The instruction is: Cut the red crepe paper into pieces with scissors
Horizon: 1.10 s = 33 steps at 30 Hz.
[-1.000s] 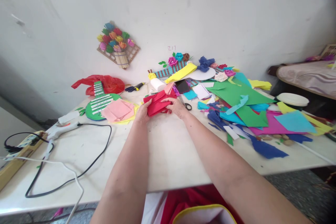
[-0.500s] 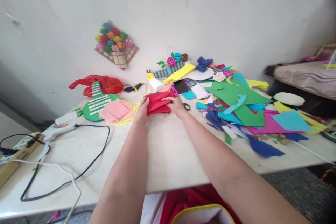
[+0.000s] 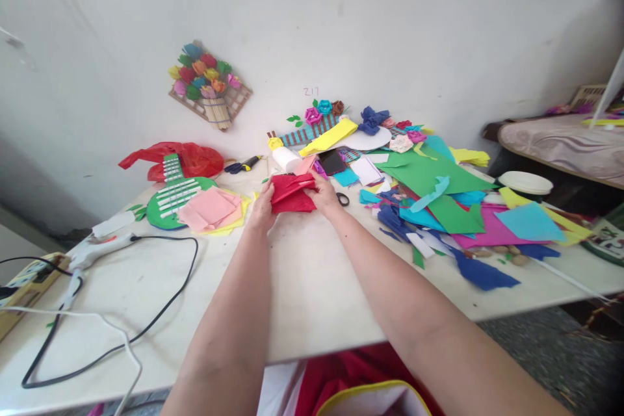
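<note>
A: Big thing first, the white table (image 3: 302, 286). Front half's bare, plenty of room betw. the near edge and the hands.

B: And the right side?

A: Buried. Paper pile (image 3: 458, 201) w/ green, blue, magenta, yellow sheets, too many to count, spilling near the right edge. 1 stack of white plates (image 3: 525, 182) just beyond it.

B: Left?

A: 1 green paper guitar (image 3: 173, 198), pink sheets (image 3: 210, 208) overlapping it, 1 red plastic bag (image 3: 188, 157) behind. Black cable (image 3: 160, 312) loops toward the front edge; a white one runs alongside. 1 glue gun (image 3: 95, 248).

B: Any writing?

A: Only a faint pencilled mark on the wall, reads approx. "217" (image 3: 311, 91). 1 flower plaque (image 3: 209, 86) hangs left of it.

B: The hands?

A: Both closed on the red paper (image 3: 291, 194), mid-table toward the back. Left hand (image 3: 262, 207) pinches its left edge, right hand (image 3: 325, 195) grips the right side, paper raised a bit off the top. 1 pair of scissors (image 3: 342, 198) just beside the right hand.
</note>
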Motion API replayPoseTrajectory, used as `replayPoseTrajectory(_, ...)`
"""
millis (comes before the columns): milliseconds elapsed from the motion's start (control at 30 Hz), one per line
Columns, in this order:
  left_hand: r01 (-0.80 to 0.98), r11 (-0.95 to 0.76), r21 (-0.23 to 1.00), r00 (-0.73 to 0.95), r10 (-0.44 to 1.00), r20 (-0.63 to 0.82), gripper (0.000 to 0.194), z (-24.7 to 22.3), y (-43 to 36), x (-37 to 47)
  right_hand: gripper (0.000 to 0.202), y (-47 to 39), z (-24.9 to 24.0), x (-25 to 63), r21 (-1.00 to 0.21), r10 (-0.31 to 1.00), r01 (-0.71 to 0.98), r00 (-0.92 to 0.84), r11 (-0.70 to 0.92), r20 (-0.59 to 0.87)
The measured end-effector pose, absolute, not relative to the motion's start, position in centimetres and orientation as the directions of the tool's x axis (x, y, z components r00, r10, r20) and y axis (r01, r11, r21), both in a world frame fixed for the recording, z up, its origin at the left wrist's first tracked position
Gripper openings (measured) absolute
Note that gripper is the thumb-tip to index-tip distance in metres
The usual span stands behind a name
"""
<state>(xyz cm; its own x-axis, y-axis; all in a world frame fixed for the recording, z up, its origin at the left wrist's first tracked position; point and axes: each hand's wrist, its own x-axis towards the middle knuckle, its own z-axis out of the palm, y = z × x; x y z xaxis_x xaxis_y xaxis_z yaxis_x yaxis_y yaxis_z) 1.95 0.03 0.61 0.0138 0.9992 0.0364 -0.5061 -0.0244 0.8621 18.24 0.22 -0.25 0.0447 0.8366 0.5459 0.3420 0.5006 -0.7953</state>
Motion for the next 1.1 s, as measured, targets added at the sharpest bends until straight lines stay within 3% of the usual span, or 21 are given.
replayPoseTrajectory(167,-0.532,0.037,0.846,0.051,0.999,-0.011,0.056,1.3,-0.4,2.3,0.032,0.2,-0.5,18.4,-0.801,0.862,0.405,0.054,0.442,0.504)
replayPoseTrajectory(367,-0.525,-0.017,0.851,0.106,0.991,0.085,0.062,1.1,-0.8,2.1,0.032,-0.2,0.2,18.6,-0.791,0.904,0.536,0.111,0.295,0.412)
replayPoseTrajectory(533,-0.452,-0.049,0.891,0.204,0.966,0.157,0.088,0.3,-0.7,2.1,0.022,-0.4,0.8,19.3,-0.806,0.904,0.562,0.221,0.188,0.365)
replayPoseTrajectory(700,-0.445,-0.046,0.895,0.146,0.982,0.123,0.096,-0.1,-0.3,1.9,0.031,-0.8,1.3,20.1,-0.709,0.864,0.700,0.302,0.087,0.404)
replayPoseTrajectory(967,-0.486,-0.154,0.860,-0.085,0.988,0.129,0.091,0.2,-0.1,1.0,0.038,0.1,1.1,23.2,-0.807,0.670,0.590,0.603,-0.011,0.432)
replayPoseTrajectory(1100,-0.488,-0.183,0.854,-0.076,0.983,0.167,0.090,0.2,-0.1,0.9,0.045,0.2,0.5,24.2,-0.790,0.726,0.602,0.594,-0.115,0.346)
